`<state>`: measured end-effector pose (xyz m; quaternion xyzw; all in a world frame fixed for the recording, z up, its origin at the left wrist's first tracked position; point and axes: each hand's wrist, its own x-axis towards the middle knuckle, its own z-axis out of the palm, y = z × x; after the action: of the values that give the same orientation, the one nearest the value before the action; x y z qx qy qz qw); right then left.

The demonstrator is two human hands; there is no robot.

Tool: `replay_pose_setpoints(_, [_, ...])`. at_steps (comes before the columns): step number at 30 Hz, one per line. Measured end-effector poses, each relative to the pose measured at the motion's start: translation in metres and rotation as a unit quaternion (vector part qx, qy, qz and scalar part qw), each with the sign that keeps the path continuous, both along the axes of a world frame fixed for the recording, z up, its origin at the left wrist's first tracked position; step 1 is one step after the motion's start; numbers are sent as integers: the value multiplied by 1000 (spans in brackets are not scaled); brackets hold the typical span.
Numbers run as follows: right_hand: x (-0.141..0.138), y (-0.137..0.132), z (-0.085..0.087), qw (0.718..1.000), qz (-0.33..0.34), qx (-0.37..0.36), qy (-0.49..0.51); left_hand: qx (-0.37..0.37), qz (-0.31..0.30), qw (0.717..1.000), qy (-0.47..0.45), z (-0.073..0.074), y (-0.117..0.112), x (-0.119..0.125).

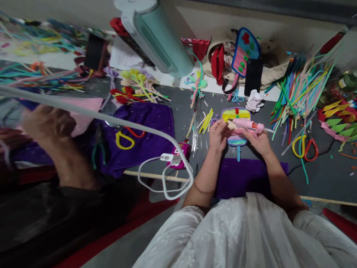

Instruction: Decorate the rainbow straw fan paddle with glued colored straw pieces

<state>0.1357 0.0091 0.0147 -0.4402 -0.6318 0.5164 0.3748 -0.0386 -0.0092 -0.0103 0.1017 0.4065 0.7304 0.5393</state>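
So the right hand [259, 143] has its fingers wrapped around a pink hot glue gun [242, 123], nozzle aimed over at the left hand [218, 134]. The left one is in a tight pinch, thumb and fingertips closed on a small yellow piece [225, 119], too tiny to really make out. Right under both hands there's a striped pipe-cleaner panel [236, 141] with a blue stem, lying on the dark table [334, 178] just past a purple cloth [242, 178]. Cut yellow strips [206, 121] sit left of it, crumpled white paper [255, 101] just behind. Off to the right: red-and-yellow-handled scissors [311, 149] and a big pipe-cleaner bundle [298, 89]. A co-worker's blurry hand [52, 123] is way over on the left.
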Motion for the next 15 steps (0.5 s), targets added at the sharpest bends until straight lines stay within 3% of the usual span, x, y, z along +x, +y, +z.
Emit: replay_pose_setpoints(15, [2,0,6,1000,-1,5,-22,11,-22,1000,1,-2,-2,-1])
